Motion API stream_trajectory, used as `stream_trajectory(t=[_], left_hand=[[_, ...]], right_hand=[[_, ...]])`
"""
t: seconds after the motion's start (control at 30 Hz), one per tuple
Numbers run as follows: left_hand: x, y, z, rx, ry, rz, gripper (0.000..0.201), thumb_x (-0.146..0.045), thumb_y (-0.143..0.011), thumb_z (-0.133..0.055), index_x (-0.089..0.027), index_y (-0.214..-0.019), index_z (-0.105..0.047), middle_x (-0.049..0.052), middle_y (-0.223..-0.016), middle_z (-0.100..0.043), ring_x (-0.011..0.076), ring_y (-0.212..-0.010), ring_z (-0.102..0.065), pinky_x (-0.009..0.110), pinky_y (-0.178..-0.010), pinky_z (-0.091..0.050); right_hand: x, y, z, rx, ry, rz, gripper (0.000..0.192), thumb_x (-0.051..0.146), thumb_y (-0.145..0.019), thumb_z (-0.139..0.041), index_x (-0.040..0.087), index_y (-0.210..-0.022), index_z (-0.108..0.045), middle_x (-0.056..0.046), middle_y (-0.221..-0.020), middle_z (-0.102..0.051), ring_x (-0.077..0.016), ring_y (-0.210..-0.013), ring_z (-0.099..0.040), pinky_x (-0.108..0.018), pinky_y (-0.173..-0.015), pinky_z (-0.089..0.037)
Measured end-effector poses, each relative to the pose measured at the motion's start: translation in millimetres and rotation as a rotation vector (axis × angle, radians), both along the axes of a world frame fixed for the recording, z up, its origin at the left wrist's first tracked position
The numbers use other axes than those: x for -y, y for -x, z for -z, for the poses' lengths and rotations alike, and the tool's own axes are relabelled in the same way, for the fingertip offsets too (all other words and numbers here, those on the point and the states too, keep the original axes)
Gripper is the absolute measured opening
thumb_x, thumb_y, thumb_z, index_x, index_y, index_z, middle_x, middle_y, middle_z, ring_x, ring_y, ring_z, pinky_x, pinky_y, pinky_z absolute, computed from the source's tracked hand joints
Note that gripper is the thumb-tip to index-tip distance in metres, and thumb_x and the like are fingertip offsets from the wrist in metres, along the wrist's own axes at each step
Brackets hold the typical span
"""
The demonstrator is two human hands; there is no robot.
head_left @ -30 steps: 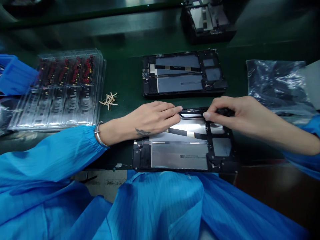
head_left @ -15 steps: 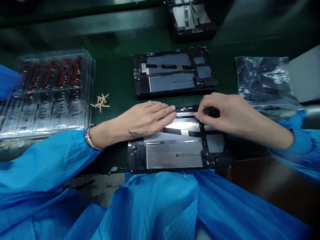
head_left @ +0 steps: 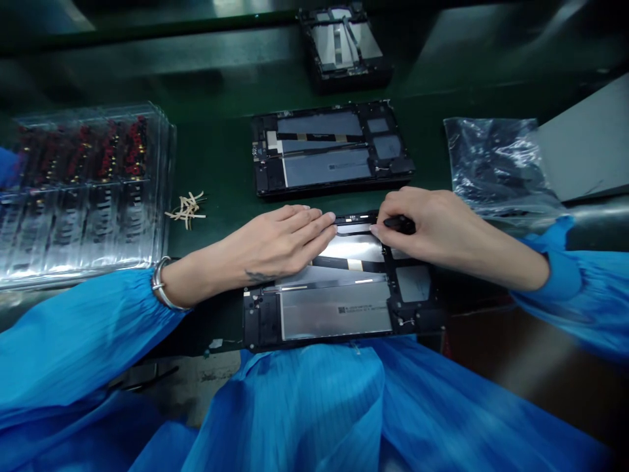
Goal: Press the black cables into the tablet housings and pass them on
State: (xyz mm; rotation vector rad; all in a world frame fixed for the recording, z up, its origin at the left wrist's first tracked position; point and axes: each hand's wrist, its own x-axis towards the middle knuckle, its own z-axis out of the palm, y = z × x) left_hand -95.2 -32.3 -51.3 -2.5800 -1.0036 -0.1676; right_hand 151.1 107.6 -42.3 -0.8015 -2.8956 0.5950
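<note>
Nearest us lies the open tablet chassis [head_left: 339,308] at the bench's [head_left: 226,164] front edge, and we judge the step in hand to be seating a small black part [head_left: 400,225] along its far rim. Our left hand [head_left: 280,242] lies flat — fingers together, holding nothing — pressing the chassis down. Our right hand [head_left: 427,226] pinches the black part between thumb and fingertips. Next calls for careful alignment and light pressure. Farther off sit a second chassis [head_left: 329,154], the component tray [head_left: 83,190] and a plastic bag [head_left: 496,164].
</note>
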Motion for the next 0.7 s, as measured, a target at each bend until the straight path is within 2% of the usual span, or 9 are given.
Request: stream_trajectory(t=[0.33,0.6,0.7], left_hand=[[-4,-7,-1.7,-0.05,-0.113,0.033,0.032,-0.007,-0.106,-0.043,-0.001,-0.13,-0.063,0.023,-0.126,-0.071,0.0295,-0.111,-0.073,0.039,-0.088,-0.064],[-7,-14,-6.4,-0.105,-0.065,-0.014,0.037,-0.006,-0.105,-0.038,-0.005,-0.135,-0.059,0.019,-0.115,-0.071,0.0268,-0.1,-0.071,0.035,-0.076,-0.057],[-12,-24,-9.3,-0.147,-0.029,-0.064,0.041,-0.008,-0.106,-0.035,-0.008,-0.141,-0.057,0.016,-0.108,-0.068,0.0266,-0.095,-0.068,0.036,-0.074,-0.053]], right_hand=[[0,0,-0.8,0.049,-0.056,-0.036,0.018,0.034,-0.09,-0.056,0.02,-0.084,-0.065,-0.006,-0.088,-0.068,-0.0242,-0.081,-0.062,-0.034,-0.063,-0.036],[-2,0,5.4,0.028,-0.132,-0.069,0.016,0.03,-0.092,-0.058,0.019,-0.082,-0.065,-0.004,-0.082,-0.065,-0.0199,-0.073,-0.059,-0.031,-0.058,-0.034],[1,-3,0.0,-0.091,-0.205,-0.101,0.013,0.028,-0.093,-0.06,0.018,-0.085,-0.064,-0.006,-0.085,-0.064,-0.0202,-0.075,-0.058,-0.03,-0.058,-0.037]])
